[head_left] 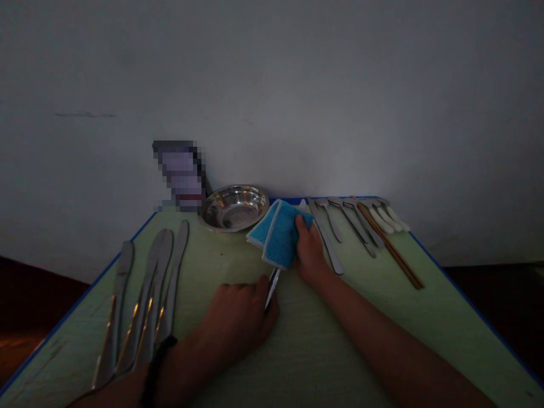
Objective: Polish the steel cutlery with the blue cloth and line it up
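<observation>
My left hand [240, 320] rests on the green table top, fingers closed round the handle of a metal utensil [272, 286]. The utensil's other end runs under a folded blue cloth [278, 235]. My right hand [311, 255] grips that cloth and presses it around the utensil. Which kind of utensil it is stays hidden by the cloth.
Several metal knives [144, 300] lie in a row at the left. A steel bowl [234, 207] sits at the back by the wall, beside a blurred object [181, 175]. More cutlery [340, 226], white-handled pieces [389, 218] and chopsticks [391, 249] lie at the right. The blue table edge [467, 300] falls off on both sides.
</observation>
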`<state>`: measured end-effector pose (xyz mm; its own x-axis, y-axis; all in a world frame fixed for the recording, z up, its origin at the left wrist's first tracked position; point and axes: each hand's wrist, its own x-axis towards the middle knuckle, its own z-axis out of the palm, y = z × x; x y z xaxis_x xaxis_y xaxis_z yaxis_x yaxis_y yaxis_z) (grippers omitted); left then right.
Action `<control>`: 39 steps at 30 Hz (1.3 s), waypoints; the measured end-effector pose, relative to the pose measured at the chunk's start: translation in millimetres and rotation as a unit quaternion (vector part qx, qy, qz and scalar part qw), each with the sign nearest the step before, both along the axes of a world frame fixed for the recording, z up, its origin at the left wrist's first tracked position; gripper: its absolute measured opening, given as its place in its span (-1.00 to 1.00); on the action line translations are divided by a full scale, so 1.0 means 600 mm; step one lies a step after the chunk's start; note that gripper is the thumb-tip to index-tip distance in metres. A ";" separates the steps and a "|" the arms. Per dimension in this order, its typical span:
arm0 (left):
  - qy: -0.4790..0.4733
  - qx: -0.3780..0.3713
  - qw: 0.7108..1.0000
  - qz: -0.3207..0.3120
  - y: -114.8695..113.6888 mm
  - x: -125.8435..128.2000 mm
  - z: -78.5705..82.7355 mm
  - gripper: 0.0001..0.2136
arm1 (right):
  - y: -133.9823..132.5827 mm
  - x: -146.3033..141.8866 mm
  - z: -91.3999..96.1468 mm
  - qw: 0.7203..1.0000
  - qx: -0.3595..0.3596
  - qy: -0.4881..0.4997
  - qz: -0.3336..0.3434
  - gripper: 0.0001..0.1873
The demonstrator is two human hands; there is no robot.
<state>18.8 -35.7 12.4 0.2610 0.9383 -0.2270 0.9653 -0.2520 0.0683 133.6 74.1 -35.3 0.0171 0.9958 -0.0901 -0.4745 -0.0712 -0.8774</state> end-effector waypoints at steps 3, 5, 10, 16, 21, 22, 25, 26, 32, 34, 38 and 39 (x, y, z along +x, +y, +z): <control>0.003 -0.005 1.000 -0.010 0.002 -0.003 0.001 -0.71 | 0.002 0.001 0.005 0.999 -0.034 0.019 0.004 -0.67; 0.003 -0.003 1.000 -0.021 0.003 -0.005 0.001 -0.71 | 0.002 0.001 0.011 0.997 -0.061 0.052 0.014 -0.65; 0.004 0.004 0.998 -0.059 0.006 -0.012 0.002 -0.70 | 0.004 0.000 0.022 0.984 -0.119 0.132 -0.004 -0.64; 0.003 -0.005 0.995 -0.097 0.012 -0.018 0.006 -0.73 | 0.015 0.007 0.022 0.975 -0.166 0.147 -0.030 -0.60; 0.010 -0.008 0.995 -0.096 0.010 -0.017 0.007 -0.77 | 0.017 0.011 0.015 0.975 -0.158 0.158 -0.004 -0.60; 0.011 -0.008 0.996 -0.092 0.010 -0.017 0.007 -0.77 | 0.017 0.012 0.013 0.977 -0.154 0.147 -0.002 -0.60; 0.008 -0.005 0.996 -0.084 0.008 -0.016 0.006 -0.76 | 0.018 0.012 0.007 0.983 -0.149 0.106 -0.004 -0.59; 0.009 -0.005 0.997 -0.082 0.009 -0.016 0.006 -0.76 | 0.018 0.012 0.007 0.984 -0.147 0.099 -0.003 -0.59; 0.012 -0.003 0.997 -0.080 0.010 -0.016 0.007 -0.75 | 0.011 0.010 0.014 0.989 -0.110 0.094 0.042 -0.64; 0.013 0.004 0.997 -0.080 0.009 -0.016 0.006 -0.74 | 0.006 0.008 0.015 0.991 -0.084 0.070 0.074 -0.64; -0.003 0.020 0.997 -0.076 0.009 -0.018 0.002 -0.75 | -0.002 0.005 0.009 0.993 -0.024 -0.015 0.116 -0.60; -0.007 0.022 0.997 -0.076 0.009 -0.019 0.002 -0.75 | -0.003 0.005 0.006 0.993 -0.016 -0.028 0.118 -0.59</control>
